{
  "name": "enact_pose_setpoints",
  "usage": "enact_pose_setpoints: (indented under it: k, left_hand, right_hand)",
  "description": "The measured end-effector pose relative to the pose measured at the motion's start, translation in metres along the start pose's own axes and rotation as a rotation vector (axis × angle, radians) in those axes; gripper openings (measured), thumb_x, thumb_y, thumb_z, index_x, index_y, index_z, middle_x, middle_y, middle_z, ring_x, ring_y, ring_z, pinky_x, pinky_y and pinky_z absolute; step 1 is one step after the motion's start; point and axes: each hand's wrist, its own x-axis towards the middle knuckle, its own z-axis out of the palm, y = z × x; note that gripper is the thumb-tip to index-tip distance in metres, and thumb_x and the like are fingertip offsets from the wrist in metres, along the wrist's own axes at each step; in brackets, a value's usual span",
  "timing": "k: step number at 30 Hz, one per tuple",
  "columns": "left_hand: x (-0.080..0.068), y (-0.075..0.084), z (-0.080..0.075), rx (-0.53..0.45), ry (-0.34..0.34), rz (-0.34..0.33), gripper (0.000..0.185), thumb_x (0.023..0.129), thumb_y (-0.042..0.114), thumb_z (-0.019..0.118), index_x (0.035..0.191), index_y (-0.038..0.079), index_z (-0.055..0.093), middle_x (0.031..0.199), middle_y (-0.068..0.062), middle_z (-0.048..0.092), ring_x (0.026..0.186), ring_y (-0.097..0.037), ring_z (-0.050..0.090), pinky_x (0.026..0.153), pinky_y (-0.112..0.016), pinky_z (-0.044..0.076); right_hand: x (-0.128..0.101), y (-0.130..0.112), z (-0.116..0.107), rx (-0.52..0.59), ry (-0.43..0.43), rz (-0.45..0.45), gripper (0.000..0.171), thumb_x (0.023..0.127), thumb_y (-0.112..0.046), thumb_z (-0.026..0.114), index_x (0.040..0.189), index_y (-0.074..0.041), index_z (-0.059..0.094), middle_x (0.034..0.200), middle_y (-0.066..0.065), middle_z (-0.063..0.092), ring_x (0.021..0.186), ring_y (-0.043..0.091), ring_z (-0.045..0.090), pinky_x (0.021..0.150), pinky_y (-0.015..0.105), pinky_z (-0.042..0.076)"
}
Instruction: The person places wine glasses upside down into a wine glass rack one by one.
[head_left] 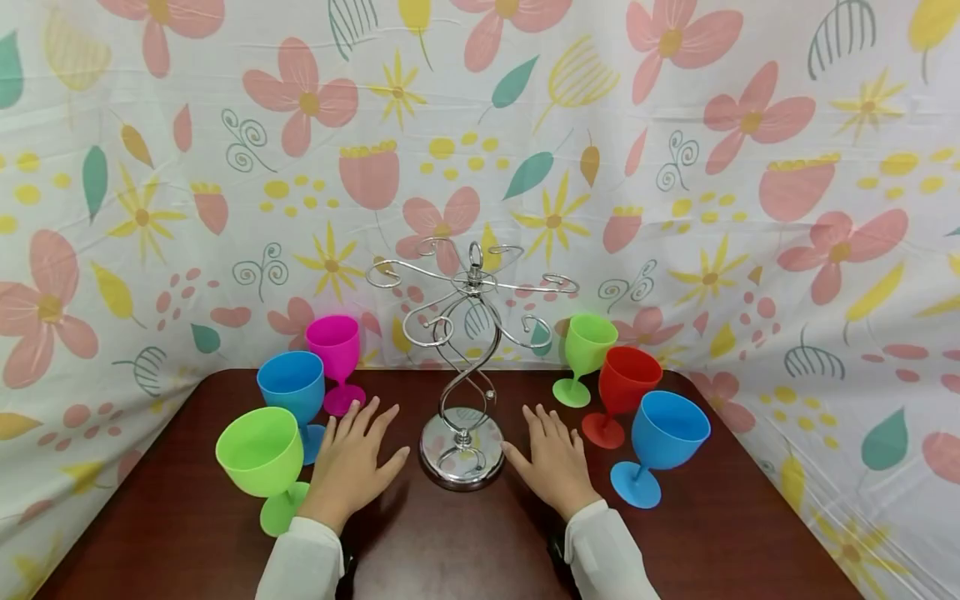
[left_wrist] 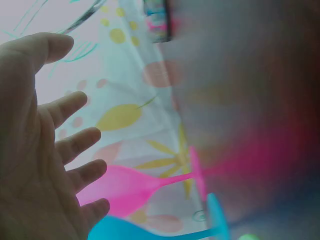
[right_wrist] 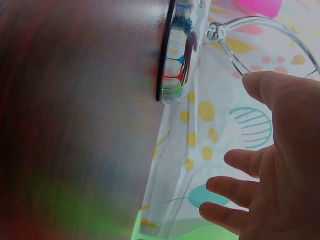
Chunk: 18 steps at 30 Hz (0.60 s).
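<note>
Both hands are spread wide, nothing in either: the left hand (head_left: 352, 467) and the right hand (head_left: 553, 462) flank a shiny chrome wire stand (head_left: 472, 287) with curling scroll arms and a twisted stem, its round mirrored base (head_left: 442, 442) just beside the right thumb. Out beyond the left hand's outer side, smooth, stemmed goblets curve away: a lime-green goblet (head_left: 258, 450) nearest, a sky-blue goblet (head_left: 291, 389), then a magenta goblet (head_left: 333, 350) past the fingertips. Off the right hand's outer side there's a second blue goblet (head_left: 670, 431), a red goblet (head_left: 630, 379) and, farther forward, a second lime goblet (head_left: 589, 343). Under it all, a glossy red-brown table (head_left: 465, 542); ahead, a creased flower-print cloth (head_left: 480, 167). And here's what the head view misses: the left wrist camera catches the magenta goblet's pink reflection in the tabletop, while the right one finds blue, red and green mirrored in the base's side.
</note>
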Motion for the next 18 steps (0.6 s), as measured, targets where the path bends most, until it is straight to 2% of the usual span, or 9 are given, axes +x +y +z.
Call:
enact_pose_setpoints:
  k: [5,12,18]
  left_hand:
    - [0.000,0.009,-0.018,0.012,0.053,0.028,0.069,0.097,0.048,0.071,0.156,0.018,0.053,0.163,-0.018,0.046,0.154,-0.048,0.033,0.121,-0.074,0.023]
    - [-0.002,0.024,-0.045,0.025,0.089,0.063,0.072,0.095,0.049,0.072,0.158,0.020,0.051,0.164,-0.017,0.045,0.155,-0.047,0.032,0.123,-0.071,0.022]
    - [-0.011,0.032,-0.078,0.043,0.191,0.076,0.071,0.094,0.045,0.076,0.156,0.020,0.053,0.161,-0.019,0.047,0.153,-0.048,0.035,0.121,-0.072,0.025]
  right_hand:
    - [0.000,0.000,-0.001,-0.009,-0.007,0.004,0.077,0.101,-0.050,0.066,0.160,-0.006,0.044,0.165,0.023,0.041,0.154,0.047,0.034,0.118,0.075,0.027]
    - [0.000,0.000,-0.002,0.002,-0.011,0.004,0.076,0.101,-0.049,0.066,0.161,-0.006,0.044,0.165,0.023,0.040,0.154,0.047,0.033,0.118,0.076,0.026]
    - [0.000,-0.001,0.000,-0.001,-0.017,-0.001,0.076,0.101,-0.048,0.066,0.160,-0.006,0.045,0.165,0.024,0.041,0.154,0.047,0.034,0.118,0.076,0.026]
